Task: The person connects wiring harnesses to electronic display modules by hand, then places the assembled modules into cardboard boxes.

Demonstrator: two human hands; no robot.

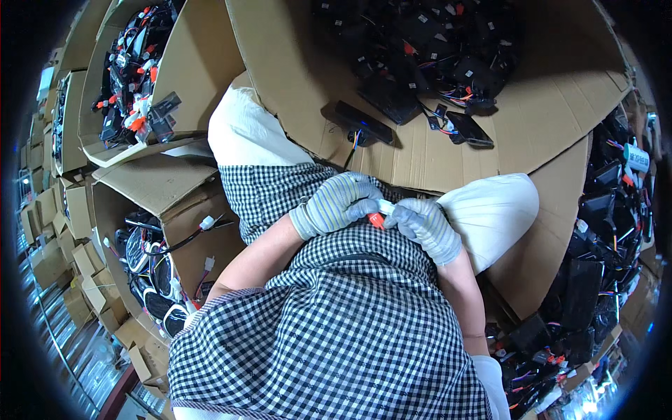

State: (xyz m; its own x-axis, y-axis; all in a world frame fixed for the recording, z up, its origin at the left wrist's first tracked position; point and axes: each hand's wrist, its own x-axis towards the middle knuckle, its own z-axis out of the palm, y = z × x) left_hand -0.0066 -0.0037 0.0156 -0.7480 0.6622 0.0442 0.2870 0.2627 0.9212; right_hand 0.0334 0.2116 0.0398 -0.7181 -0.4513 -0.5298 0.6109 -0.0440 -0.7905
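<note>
Both my hands wear striped pale knit gloves and meet above my lap. My left hand (338,203) has its fingers closed at one side of a small white plug connector (386,206). From the other side my right hand (425,224) pinches the same connector. Just below the fingertips a small red connector (376,221) shows; which hand bears it I cannot tell. Beyond the hands, a flat black electronic module (364,122) with a small blue light rests on a cardboard flap. Its coloured wires run down toward my left hand, where they are hidden.
A large cardboard box (560,105) ahead holds a heap of black modules (427,49). Another box of modules with red connectors (133,84) stands far left. Below it is a box of black, white-rimmed parts (150,273). More modules (584,287) pile up at right.
</note>
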